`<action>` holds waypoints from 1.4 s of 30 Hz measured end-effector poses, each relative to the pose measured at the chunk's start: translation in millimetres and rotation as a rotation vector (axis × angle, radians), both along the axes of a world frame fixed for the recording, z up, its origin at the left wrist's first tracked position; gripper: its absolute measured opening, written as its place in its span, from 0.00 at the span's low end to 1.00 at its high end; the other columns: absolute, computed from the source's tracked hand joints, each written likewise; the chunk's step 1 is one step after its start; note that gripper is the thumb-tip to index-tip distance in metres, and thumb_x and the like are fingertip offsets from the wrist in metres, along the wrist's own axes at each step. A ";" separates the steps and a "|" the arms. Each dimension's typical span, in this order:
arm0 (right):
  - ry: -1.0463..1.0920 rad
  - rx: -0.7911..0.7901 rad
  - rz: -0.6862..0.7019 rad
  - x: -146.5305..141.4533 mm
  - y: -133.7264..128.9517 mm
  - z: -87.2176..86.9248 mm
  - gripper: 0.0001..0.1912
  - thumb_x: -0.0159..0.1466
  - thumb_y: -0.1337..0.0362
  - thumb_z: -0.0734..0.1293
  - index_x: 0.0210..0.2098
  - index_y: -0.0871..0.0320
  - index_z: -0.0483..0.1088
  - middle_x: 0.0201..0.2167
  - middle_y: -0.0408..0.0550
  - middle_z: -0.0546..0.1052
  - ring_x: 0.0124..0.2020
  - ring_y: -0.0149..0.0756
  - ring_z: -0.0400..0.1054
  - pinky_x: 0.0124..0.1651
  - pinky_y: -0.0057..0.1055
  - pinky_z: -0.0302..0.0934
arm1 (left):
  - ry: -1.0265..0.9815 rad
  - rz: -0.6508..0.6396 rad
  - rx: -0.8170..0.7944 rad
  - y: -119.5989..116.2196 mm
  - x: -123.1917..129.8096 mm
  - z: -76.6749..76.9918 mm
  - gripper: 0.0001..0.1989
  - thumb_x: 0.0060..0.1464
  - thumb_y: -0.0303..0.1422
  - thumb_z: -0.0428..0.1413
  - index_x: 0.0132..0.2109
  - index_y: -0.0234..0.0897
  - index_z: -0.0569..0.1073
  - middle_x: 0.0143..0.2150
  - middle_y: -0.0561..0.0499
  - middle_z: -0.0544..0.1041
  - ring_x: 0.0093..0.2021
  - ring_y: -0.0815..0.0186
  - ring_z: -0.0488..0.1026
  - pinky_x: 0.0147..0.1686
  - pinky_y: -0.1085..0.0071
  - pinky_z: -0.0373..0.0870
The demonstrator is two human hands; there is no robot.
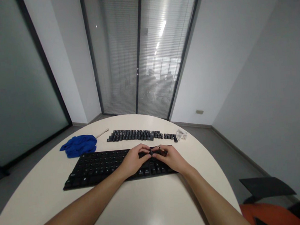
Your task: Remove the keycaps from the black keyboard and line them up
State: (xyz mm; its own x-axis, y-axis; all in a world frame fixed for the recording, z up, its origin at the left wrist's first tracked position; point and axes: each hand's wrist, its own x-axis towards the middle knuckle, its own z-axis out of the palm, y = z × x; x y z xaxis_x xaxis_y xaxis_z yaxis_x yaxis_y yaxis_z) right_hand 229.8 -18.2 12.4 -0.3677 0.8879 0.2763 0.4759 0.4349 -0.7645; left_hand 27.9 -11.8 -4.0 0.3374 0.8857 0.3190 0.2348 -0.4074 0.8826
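A black keyboard (99, 165) lies on the pale round table (136, 203). Over its right part, my left hand (136, 159) and my right hand (171, 156) nearly meet, thumbs and fingers bent towards each other. Between their fingertips is a small dark piece that looks like a keycap (151, 153); which hand grips it is too small to tell. The right hand wears a ring. Behind the keyboard, several loose black keycaps (131, 134) stand in rows, with smaller groups to the right. Part of the keyboard is hidden under my hands.
A crumpled blue cloth (81, 145) lies at the table's left, with a thin light stick (102, 133) beside it. A crumpled whitish item (181, 134) sits right of the keycaps. An orange and black chair (272, 213) stands at the lower right, beyond the table edge.
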 end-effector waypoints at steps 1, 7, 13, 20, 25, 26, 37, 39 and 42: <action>-0.002 0.000 -0.002 0.0 0.0 -0.3 0.14 0.61 0.54 0.69 0.42 0.55 0.78 0.38 0.45 0.81 0.37 0.40 0.72 0.44 0.34 0.63 | -0.007 -0.003 -0.004 0.6 -0.1 -1.6 0.10 0.53 0.29 0.59 0.44 0.37 0.72 0.41 0.49 0.80 0.45 0.62 0.77 0.51 0.64 0.70; -0.016 0.049 -0.116 5.3 3.6 -0.7 0.14 0.60 0.53 0.69 0.40 0.55 0.77 0.32 0.43 0.79 0.32 0.37 0.70 0.39 0.32 0.61 | 0.253 0.094 0.172 -4.6 -1.8 -7.7 0.15 0.51 0.30 0.61 0.48 0.39 0.72 0.48 0.45 0.77 0.52 0.56 0.72 0.55 0.59 0.66; -0.150 0.151 -0.473 29.7 14.2 -1.5 0.15 0.61 0.52 0.67 0.40 0.54 0.77 0.26 0.45 0.76 0.27 0.39 0.67 0.33 0.33 0.57 | 0.500 0.081 0.328 -16.1 -2.1 -5.2 0.21 0.55 0.35 0.56 0.56 0.38 0.69 0.60 0.42 0.70 0.61 0.51 0.64 0.63 0.53 0.57; -0.295 0.132 -0.647 50.8 28.1 -5.9 0.14 0.61 0.55 0.67 0.41 0.54 0.77 0.27 0.48 0.77 0.28 0.41 0.69 0.33 0.32 0.57 | 0.614 0.073 0.344 -15.0 -1.4 -4.5 0.21 0.57 0.35 0.53 0.57 0.35 0.70 0.61 0.41 0.68 0.62 0.51 0.62 0.64 0.53 0.55; -0.499 0.047 -0.687 50.3 46.5 -2.5 0.13 0.60 0.58 0.68 0.43 0.54 0.77 0.34 0.51 0.80 0.36 0.42 0.73 0.36 0.31 0.58 | 0.664 0.084 0.343 -17.7 -0.9 -1.5 0.21 0.57 0.35 0.52 0.57 0.35 0.70 0.62 0.42 0.68 0.62 0.53 0.62 0.64 0.56 0.56; -0.523 0.038 -0.688 50.0 50.3 -1.5 0.13 0.60 0.59 0.69 0.43 0.54 0.78 0.35 0.51 0.80 0.38 0.43 0.73 0.37 0.31 0.58 | 0.676 0.088 0.341 -18.3 -0.8 -0.9 0.21 0.57 0.36 0.52 0.57 0.35 0.70 0.62 0.43 0.68 0.62 0.54 0.62 0.64 0.56 0.56; -0.580 -0.027 -0.649 54.3 76.1 -4.7 0.11 0.55 0.62 0.72 0.38 0.54 0.80 0.39 0.52 0.81 0.40 0.43 0.75 0.40 0.30 0.59 | 0.694 0.088 0.338 -19.8 -0.2 3.2 0.21 0.57 0.35 0.52 0.57 0.36 0.70 0.62 0.44 0.68 0.63 0.55 0.62 0.65 0.57 0.55; -0.578 -0.030 -0.651 55.1 77.6 -6.3 0.11 0.55 0.62 0.72 0.38 0.54 0.80 0.38 0.52 0.81 0.40 0.43 0.75 0.40 0.30 0.59 | 0.692 0.087 0.336 -19.5 -0.3 2.8 0.21 0.57 0.35 0.52 0.57 0.36 0.70 0.62 0.44 0.68 0.63 0.56 0.62 0.65 0.57 0.56; -0.571 -0.031 -0.654 55.9 78.1 -8.2 0.12 0.55 0.60 0.71 0.39 0.54 0.79 0.37 0.51 0.81 0.39 0.43 0.75 0.38 0.30 0.59 | 0.692 0.089 0.337 -18.9 -0.5 2.1 0.21 0.57 0.35 0.52 0.57 0.36 0.70 0.62 0.44 0.68 0.63 0.56 0.62 0.65 0.57 0.56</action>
